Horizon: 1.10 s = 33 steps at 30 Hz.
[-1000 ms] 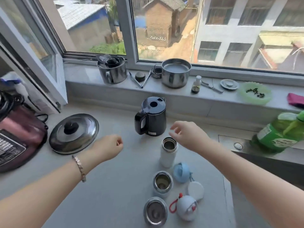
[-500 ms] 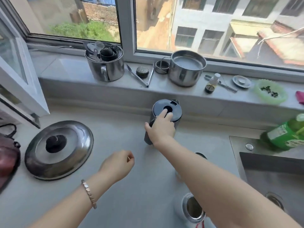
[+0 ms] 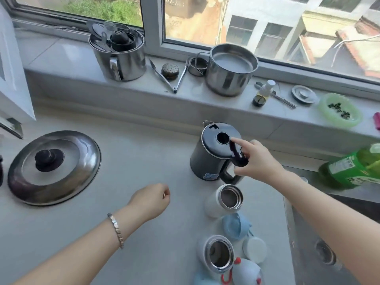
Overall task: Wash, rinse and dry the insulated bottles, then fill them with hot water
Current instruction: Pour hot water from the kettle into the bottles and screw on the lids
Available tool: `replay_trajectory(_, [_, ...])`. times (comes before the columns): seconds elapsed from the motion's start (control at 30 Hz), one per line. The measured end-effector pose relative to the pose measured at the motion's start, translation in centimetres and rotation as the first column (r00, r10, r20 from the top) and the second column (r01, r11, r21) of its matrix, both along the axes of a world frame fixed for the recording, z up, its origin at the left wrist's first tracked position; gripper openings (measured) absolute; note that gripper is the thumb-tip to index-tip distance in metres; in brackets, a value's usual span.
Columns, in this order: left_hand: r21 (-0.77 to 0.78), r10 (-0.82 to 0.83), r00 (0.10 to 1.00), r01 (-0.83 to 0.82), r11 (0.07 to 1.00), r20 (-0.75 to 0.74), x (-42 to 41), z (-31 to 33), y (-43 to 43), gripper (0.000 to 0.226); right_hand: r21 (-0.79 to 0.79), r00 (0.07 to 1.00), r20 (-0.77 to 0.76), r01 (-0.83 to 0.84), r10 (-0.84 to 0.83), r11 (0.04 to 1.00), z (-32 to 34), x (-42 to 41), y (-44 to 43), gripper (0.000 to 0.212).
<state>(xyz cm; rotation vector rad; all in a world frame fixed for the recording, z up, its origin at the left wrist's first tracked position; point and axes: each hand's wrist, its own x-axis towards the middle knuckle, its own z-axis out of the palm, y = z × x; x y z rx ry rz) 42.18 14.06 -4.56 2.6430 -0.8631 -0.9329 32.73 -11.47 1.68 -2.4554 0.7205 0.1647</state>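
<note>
1. The right hand (image 3: 257, 159) grips the handle of the black kettle (image 3: 209, 155), index finger stretched out onto its lid. The kettle sits on the counter (image 3: 133, 153).
2. The left hand (image 3: 149, 200) hovers over the counter, loosely curled, nothing in it.
3. Just in front of the kettle, a white bottle (image 3: 210, 204) stands open. The second bottle (image 3: 201, 248), also uncapped, is nearer the camera.
4. Between the two bottles lie a blue cap (image 3: 236, 226) and a white cap (image 3: 254, 249).
5. Far left, a steel pot lid (image 3: 67, 171) lies flat.

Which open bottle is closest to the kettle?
The upper white bottle, right beside the kettle; the other bottle stands nearer the camera, past the blue lid.
</note>
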Motion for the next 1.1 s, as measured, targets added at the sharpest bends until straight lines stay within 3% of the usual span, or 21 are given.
replay_trajectory(0.13, [0.013, 0.004, 1.0, -0.004, 1.0, 0.003, -1.3, 0.4, -1.1, 0.023, 0.182, 0.973, 0.13, 0.167, -0.192, 0.969, -1.0, -2.5, -4.0, 0.062])
replay_trajectory(0.27, [-0.038, 0.067, 0.998, -0.067, 0.997, 0.004, -2.3, 1.3, -2.6, 0.022, 0.31, 0.968, 0.073, 0.209, -0.242, 0.928, -3.1, -2.6, -4.2, 0.027])
replay_trajectory(0.37, [-0.161, 0.123, 0.989, -0.135, 0.978, -0.083, -3.6, 1.7, -3.6, 0.026, 0.345, 0.948, 0.129, 0.233, -0.292, 0.909, -4.3, -2.2, -3.9, 0.03])
replay_trajectory(0.47, [-0.3, 0.058, 0.975, -0.122, 0.946, -0.214, -5.2, 2.3, -4.5, 0.049, 0.437, 0.898, 0.26, 0.217, -0.354, 0.873, -5.3, -2.4, -3.8, 0.039])
replay_trajectory(0.63, [-0.352, -0.063, 0.959, -0.04, 0.935, -0.277, -7.5, 2.3, -6.3, 0.079, 0.543, 0.803, 0.392, 0.191, -0.448, 0.818, -7.0, -3.3, -3.0, 0.03])
replay_trajectory(0.87, [-0.43, -0.023, 0.978, -0.071, 0.9, -0.209, -8.3, 1.2, -7.8, 0.073, 0.569, 0.724, 0.436, 0.238, -0.534, 0.787, -7.6, -5.6, -4.0, 0.043])
replay_trajectory(0.93, [-0.455, 0.001, 0.978, -0.099, 0.885, -0.21, -8.5, 1.2, -8.1, 0.067, 0.594, 0.677, 0.46, 0.246, -0.575, 0.766, -7.4, -6.1, -4.2, 0.036])
replay_trajectory(1.1, [-0.521, 0.173, 0.94, -0.309, 0.796, -0.293, -8.0, 1.5, -8.1, 0.053, 0.56, 0.569, 0.574, 0.253, -0.589, 0.789, -6.9, -6.6, -3.9, 0.033])
